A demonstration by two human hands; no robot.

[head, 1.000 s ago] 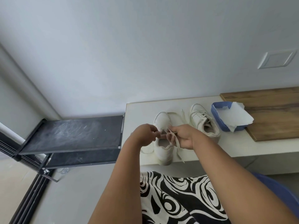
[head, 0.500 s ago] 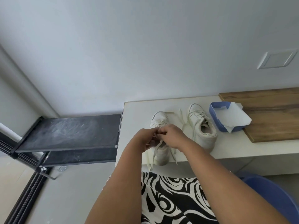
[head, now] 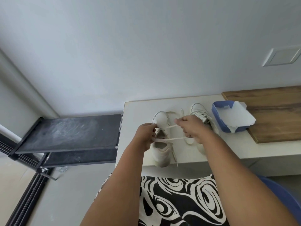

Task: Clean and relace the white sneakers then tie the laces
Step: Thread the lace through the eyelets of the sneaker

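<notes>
Two white sneakers stand on the white ledge (head: 136, 110), toes pointing away from me. Over the left sneaker (head: 161, 154) my left hand (head: 145, 136) and my right hand (head: 190, 128) each pinch the white lace (head: 171, 139). The lace runs taut between them in two strands across the shoe's opening. One loose lace end hangs down past the heel at the ledge's front edge. My right hand and forearm hide most of the right sneaker (head: 199, 114); only its toe and laced tongue show.
A blue tray (head: 219, 119) holding white paper sits to the right of the shoes, partly on a wooden board (head: 273, 115). A dark metal rack (head: 70, 132) stands left of the ledge. A patterned black-and-white garment covers my lap below.
My hands were pressed together over the left sneaker; they have since pulled apart sideways, drawing the lace tight between them. The view shifted slightly.
</notes>
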